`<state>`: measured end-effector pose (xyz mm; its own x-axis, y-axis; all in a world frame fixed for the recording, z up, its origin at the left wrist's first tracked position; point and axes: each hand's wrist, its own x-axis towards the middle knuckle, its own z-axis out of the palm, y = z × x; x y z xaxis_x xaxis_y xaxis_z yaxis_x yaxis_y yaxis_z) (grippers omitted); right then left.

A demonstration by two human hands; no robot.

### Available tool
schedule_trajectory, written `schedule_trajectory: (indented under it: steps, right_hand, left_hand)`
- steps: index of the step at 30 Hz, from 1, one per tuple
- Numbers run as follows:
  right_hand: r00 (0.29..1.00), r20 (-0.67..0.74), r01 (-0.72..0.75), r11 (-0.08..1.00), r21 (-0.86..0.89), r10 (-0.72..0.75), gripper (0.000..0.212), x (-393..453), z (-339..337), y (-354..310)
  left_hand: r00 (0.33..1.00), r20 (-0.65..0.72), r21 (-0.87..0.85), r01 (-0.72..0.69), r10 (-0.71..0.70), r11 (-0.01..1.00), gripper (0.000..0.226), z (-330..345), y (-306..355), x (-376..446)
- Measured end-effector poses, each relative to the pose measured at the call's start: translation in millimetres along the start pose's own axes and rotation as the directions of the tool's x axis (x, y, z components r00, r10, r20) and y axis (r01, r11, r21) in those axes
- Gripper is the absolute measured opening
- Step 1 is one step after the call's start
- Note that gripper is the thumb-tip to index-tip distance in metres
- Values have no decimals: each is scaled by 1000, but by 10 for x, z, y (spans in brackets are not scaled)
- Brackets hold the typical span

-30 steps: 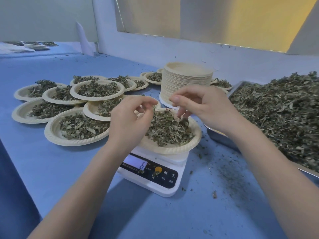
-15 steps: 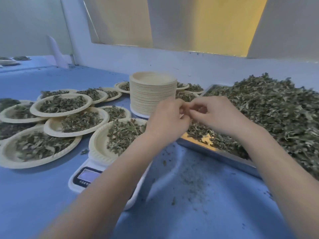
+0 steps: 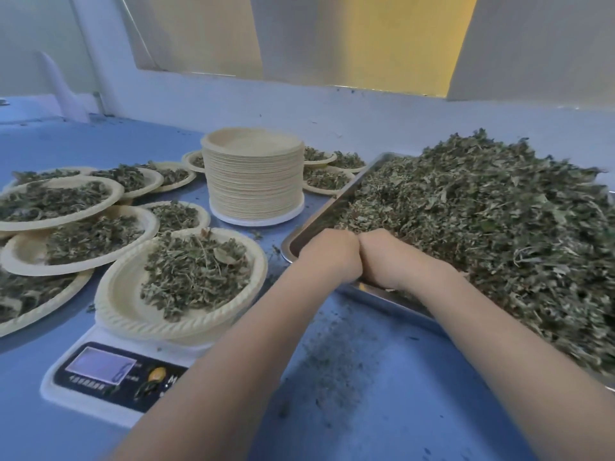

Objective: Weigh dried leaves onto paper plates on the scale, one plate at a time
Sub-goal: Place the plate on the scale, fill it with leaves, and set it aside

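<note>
A white digital scale (image 3: 100, 371) at the lower left carries a cream paper plate (image 3: 126, 294) with a heap of dried leaves (image 3: 196, 271). To its right, a metal tray (image 3: 336, 201) holds a large pile of dried leaves (image 3: 482, 221). My left hand (image 3: 327, 257) and my right hand (image 3: 389, 257) sit side by side, touching, in the tray's near-left corner. Only the backs of both hands show. Their fingers point down into the tray and are hidden, so I cannot tell whether they hold leaves.
A tall stack of unused paper plates (image 3: 254, 181) stands behind the scale. Several filled plates (image 3: 60, 201) overlap at the left, and more (image 3: 326, 178) lie behind the stack. Leaf crumbs (image 3: 332, 357) dot the blue table. A white wall ledge runs along the back.
Both hands have moved right from above the plate on the scale, over the tray's edge, down into its near corner. My view has swung right with them.
</note>
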<state>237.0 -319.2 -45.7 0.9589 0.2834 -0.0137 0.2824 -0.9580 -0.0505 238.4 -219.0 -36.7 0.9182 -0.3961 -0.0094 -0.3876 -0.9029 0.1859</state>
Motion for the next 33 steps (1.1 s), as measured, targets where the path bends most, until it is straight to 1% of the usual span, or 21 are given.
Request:
schedule_trajectory:
  steps: [3,5,7,9,11,13,14,17,20,22,24,26,29,30,33]
  right_hand:
    - [997,-72,-24,1000,10,24,34,-27,-23,-33]
    - [991,-127,-32,999,9,33,29,-58,-97,-50]
    - [979,-199,-23,998,60,35,21,-96,-183,-80]
    - [963,-267,-15,994,105,43,18,-132,-263,-147]
    - [943,-330,12,985,173,46,22,-158,-337,-259]
    - [927,-373,64,968,243,33,27,-170,-423,-417]
    - [923,-383,89,960,267,21,28,-166,-464,-509]
    - [927,-373,169,924,343,-31,20,-127,-546,-829]
    - [926,-356,282,850,444,-121,16,-76,-583,-1158]
    - [915,-364,333,839,430,-176,17,-32,-583,-1330]
    - [898,-388,368,835,409,-206,20,1,-586,-1438]
    - [910,-347,360,843,399,-224,22,28,-596,-1460]
    - [961,-155,275,876,397,-231,40,61,-611,-1383]
    - [967,-140,253,876,411,-214,43,70,-619,-1352]
    - [961,-229,246,861,446,-156,38,99,-644,-1268]
  left_hand:
    - [1000,-10,-55,4,-5,998,21,-64,-13,-45]
    - [999,-40,-130,12,-17,991,22,-98,-14,-92]
    - [994,-105,-208,8,-31,978,22,-142,-18,-137]
    - [982,-185,-262,-20,-30,965,15,-217,-40,-204]
    - [966,-254,-298,-37,-42,954,20,-316,-95,-290]
    - [946,-318,-295,-38,-61,955,27,-431,-190,-390]
    - [938,-340,-291,-32,-72,956,27,-489,-253,-452]
    - [921,-368,-325,4,-131,946,17,-642,-512,-670]
    - [896,-405,-363,27,-183,931,14,-724,-841,-921]
    - [876,-432,-403,27,-216,915,18,-749,-1047,-1062]
    - [868,-429,-476,19,-251,879,18,-756,-1205,-1166]
    - [859,-433,-484,36,-275,874,14,-735,-1322,-1228]
    - [828,-456,-479,81,-327,874,10,-633,-1469,-1258]
    - [815,-462,-489,96,-350,867,10,-594,-1514,-1261]
    - [765,-492,-515,129,-415,847,8,-485,-1631,-1250]
